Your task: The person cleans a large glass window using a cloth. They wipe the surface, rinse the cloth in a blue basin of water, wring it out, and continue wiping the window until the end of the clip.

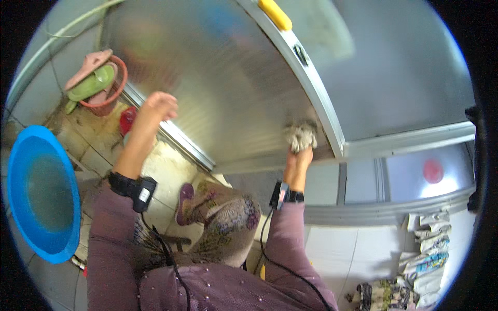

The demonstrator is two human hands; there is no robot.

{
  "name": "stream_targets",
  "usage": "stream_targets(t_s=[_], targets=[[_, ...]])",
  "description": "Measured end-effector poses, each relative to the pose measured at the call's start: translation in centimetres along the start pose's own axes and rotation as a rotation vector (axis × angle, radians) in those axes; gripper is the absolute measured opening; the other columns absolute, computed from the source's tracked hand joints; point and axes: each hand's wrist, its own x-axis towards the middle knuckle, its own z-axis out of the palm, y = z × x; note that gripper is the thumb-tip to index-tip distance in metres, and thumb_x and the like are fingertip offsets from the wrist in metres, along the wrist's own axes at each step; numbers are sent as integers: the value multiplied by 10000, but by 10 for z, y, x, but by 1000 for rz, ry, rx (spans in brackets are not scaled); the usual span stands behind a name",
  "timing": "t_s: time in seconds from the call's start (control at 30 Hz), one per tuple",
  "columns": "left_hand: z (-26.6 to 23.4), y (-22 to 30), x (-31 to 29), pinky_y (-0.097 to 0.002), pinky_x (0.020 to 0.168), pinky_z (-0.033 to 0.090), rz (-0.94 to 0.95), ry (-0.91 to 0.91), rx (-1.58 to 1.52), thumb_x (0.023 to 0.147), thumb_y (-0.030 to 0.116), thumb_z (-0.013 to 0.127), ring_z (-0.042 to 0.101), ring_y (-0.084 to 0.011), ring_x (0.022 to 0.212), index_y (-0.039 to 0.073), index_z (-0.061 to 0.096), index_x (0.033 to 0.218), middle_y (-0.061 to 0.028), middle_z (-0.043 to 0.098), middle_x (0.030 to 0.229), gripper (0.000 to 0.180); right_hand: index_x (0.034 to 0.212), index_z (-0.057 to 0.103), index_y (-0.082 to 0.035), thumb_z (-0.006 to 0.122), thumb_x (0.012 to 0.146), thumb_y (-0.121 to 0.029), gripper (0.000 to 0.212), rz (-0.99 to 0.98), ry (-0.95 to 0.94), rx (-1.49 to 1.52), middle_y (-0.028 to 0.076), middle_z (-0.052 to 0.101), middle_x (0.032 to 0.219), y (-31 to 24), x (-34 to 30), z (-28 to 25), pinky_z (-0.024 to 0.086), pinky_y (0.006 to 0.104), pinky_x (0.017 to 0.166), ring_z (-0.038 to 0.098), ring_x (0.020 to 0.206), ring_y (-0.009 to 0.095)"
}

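My right hand (pixel 300 158) grips a greyish, crumpled rag (pixel 301 137) and presses it against the lower right of a frosted door panel (pixel 218 98), close to its metal frame (pixel 316 96). The fingers are mostly hidden behind the rag. In front of the panel's left part, my left hand (pixel 160 105) is raised with its fingers curled in. Nothing shows in it. Both wrists wear black bands with small devices and cables.
A blue basin (pixel 72 207) of murky water stands at the left. Behind it, a reddish basket (pixel 122 85) holds pink and green slippers (pixel 92 85). A yellow handle (pixel 276 14) sits on the door frame. Patterned cloths (pixel 428 249) lie at the lower right.
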Motion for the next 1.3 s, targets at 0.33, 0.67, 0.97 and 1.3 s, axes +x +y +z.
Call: stream_targets(t_s=[0.33,0.67,0.97,1.3], targets=[[65,-5,-25,-411,1040,337,436,-256,415,791,184,693,339,-316,1302,115,419,1357,-173,318,1405,632,1217,494,13,451,972,-366,453,437,-782,-224,109,549,1131,82,-127,97,478,346,833,555,978,192],[70,13,35,-269,811,492,156,-27,-148,853,13,580,601,-144,930,-1,527,1197,-80,615,1062,348,1237,499,-4,469,972,-281,384,427,-831,-220,93,596,1082,103,-109,95,503,282,773,608,902,155],[102,99,197,-339,855,454,978,594,523,734,-8,604,566,-288,976,2,567,1024,-135,555,1046,293,1202,549,-11,499,960,-170,295,440,-893,-339,119,631,1089,101,-82,58,497,288,795,630,926,181],[55,67,172,-366,780,464,774,506,664,731,71,621,572,-298,888,65,652,955,-135,561,922,227,1170,579,-6,524,948,-145,268,345,-961,-433,99,645,1063,103,-84,54,487,278,793,624,920,167]])
